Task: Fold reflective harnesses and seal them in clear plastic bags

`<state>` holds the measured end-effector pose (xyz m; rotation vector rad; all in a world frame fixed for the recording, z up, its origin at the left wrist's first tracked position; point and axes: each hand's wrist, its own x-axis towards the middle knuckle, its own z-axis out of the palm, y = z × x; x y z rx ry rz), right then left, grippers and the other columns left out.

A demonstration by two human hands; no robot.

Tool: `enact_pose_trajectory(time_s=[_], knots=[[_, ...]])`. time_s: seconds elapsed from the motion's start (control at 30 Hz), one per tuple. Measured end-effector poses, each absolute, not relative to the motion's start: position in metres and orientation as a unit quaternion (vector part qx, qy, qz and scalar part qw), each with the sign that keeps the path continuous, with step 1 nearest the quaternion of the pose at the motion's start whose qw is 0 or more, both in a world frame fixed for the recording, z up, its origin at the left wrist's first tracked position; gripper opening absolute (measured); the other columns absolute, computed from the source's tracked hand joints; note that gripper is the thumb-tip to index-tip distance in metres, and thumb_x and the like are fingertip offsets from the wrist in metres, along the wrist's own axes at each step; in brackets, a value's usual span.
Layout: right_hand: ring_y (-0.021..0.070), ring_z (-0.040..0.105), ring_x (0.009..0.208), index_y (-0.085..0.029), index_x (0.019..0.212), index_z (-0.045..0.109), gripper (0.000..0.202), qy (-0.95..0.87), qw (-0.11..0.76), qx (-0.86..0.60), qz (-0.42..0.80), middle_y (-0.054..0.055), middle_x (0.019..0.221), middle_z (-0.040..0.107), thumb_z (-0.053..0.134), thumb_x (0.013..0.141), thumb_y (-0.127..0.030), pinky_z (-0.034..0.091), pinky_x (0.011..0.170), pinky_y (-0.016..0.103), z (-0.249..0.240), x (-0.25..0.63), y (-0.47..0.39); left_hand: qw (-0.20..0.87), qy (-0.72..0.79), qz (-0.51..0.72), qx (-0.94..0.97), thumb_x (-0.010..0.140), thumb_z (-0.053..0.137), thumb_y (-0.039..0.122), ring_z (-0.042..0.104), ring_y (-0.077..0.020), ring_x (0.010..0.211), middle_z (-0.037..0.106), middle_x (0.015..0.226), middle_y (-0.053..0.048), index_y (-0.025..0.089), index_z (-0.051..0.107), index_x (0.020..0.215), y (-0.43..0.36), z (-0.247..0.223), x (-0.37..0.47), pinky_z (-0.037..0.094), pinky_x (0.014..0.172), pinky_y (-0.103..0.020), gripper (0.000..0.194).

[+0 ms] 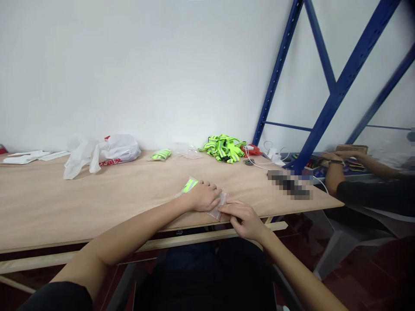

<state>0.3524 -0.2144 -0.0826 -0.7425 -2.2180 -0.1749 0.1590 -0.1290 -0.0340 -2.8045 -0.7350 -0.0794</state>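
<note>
A clear plastic bag (pixel 218 206) with a folded neon-yellow reflective strap (pixel 189 185) inside lies at the near edge of the wooden table (pixel 81 198). My left hand (pixel 204 196) lies flat on the bag and presses it down. My right hand (pixel 243 218) pinches the bag's near right end between thumb and fingers. Most of the bag is hidden under my left hand.
A pile of neon-yellow reflective straps (pixel 224 148) lies at the back right, with one packed strap (pixel 161 154) and an empty clear bag (pixel 189 151) beside it. White plastic bags (pixel 103 154) lie at the back left. Another person's arms (pixel 343 170) rest at the right by blue shelving (pixel 327 103).
</note>
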Motion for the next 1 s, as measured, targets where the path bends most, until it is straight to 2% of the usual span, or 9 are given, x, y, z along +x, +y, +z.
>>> enact_pose_trajectory(time_s=[0.2, 0.43, 0.6, 0.77, 0.87, 1.0], knots=[[0.0211, 0.074, 0.09, -0.021, 0.107, 0.07, 0.046, -0.856, 0.384, -0.323, -0.124, 0.005, 0.098, 0.078, 0.045, 0.074, 0.0, 0.059, 0.091, 0.04, -0.089, 0.351, -0.211, 0.114, -0.258, -0.021, -0.959, 0.1, 0.035, 0.041, 0.062, -0.0329, 0.107, 0.064, 0.125, -0.015, 0.018, 0.054, 0.131, -0.13, -0.033, 0.159, 0.045, 0.09, -0.05, 0.043], [0.0213, 0.073, 0.087, -0.021, 0.1, 0.07, 0.039, -0.87, 0.356, -0.323, -0.108, 0.006, 0.095, 0.077, 0.046, 0.077, -0.001, 0.056, 0.097, 0.043, -0.086, 0.346, -0.214, 0.109, -0.255, -0.02, -0.961, 0.099, 0.035, 0.044, 0.062, -0.0339, 0.106, 0.064, 0.125, -0.017, 0.017, 0.055, 0.131, -0.129, -0.033, 0.159, 0.044, 0.088, -0.049, 0.046], [0.0212, 0.072, 0.089, -0.022, 0.099, 0.07, 0.04, -0.878, 0.344, -0.321, -0.091, 0.005, 0.095, 0.077, 0.046, 0.075, -0.001, 0.057, 0.096, 0.041, -0.085, 0.348, -0.213, 0.109, -0.258, -0.023, -0.96, 0.099, 0.037, 0.043, 0.062, -0.0334, 0.107, 0.064, 0.125, -0.016, 0.017, 0.054, 0.132, -0.13, -0.033, 0.159, 0.044, 0.089, -0.048, 0.045], [0.0223, 0.073, 0.097, -0.019, 0.107, 0.07, 0.043, -0.866, 0.36, -0.325, -0.124, 0.008, 0.103, 0.077, 0.044, 0.077, -0.002, 0.06, 0.091, 0.039, -0.089, 0.356, -0.206, 0.116, -0.259, -0.023, -0.959, 0.099, 0.038, 0.044, 0.062, -0.0323, 0.106, 0.065, 0.124, -0.015, 0.019, 0.055, 0.13, -0.13, -0.033, 0.16, 0.045, 0.088, -0.047, 0.043], [0.0246, 0.072, 0.103, -0.016, 0.106, 0.071, 0.039, -0.852, 0.352, -0.351, -0.164, 0.011, 0.108, 0.076, 0.045, 0.079, -0.004, 0.059, 0.092, 0.041, -0.091, 0.357, -0.203, 0.12, -0.259, -0.02, -0.958, 0.099, 0.038, 0.044, 0.062, -0.0321, 0.108, 0.064, 0.125, -0.015, 0.018, 0.054, 0.13, -0.13, -0.033, 0.16, 0.044, 0.089, -0.048, 0.044], [0.0245, 0.072, 0.101, -0.018, 0.103, 0.074, 0.038, -0.844, 0.338, -0.379, -0.172, 0.011, 0.106, 0.077, 0.047, 0.079, -0.006, 0.06, 0.092, 0.042, -0.092, 0.356, -0.203, 0.119, -0.258, -0.015, -0.959, 0.099, 0.038, 0.044, 0.062, -0.0332, 0.108, 0.064, 0.126, -0.016, 0.017, 0.053, 0.131, -0.129, -0.033, 0.16, 0.045, 0.089, -0.049, 0.045]])
